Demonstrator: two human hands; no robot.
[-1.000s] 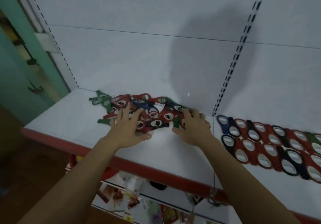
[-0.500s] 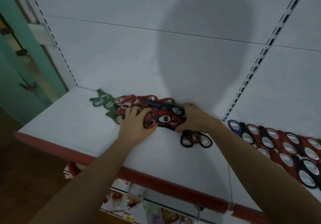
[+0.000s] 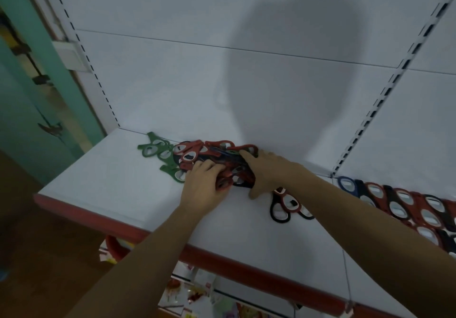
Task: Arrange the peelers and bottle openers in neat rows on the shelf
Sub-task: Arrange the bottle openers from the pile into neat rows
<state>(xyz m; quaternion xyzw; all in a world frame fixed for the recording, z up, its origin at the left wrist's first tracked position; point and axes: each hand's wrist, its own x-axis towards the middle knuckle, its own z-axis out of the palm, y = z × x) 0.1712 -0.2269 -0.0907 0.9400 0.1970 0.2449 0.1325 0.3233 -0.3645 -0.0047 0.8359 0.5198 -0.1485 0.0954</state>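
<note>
Both hands closed inward since earlier: left hand (image 3: 204,185) and right hand (image 3: 270,169) clutch pile (image 3: 190,156) at 12 o'clock on shelf (image 3: 98,182). Judged light, stiff, slippery (they tangle); grip by loops.

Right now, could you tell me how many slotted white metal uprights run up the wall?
2: left upright meets the white shelf's back-left corner, right upright rises farther right; others may be off-frame.
</note>
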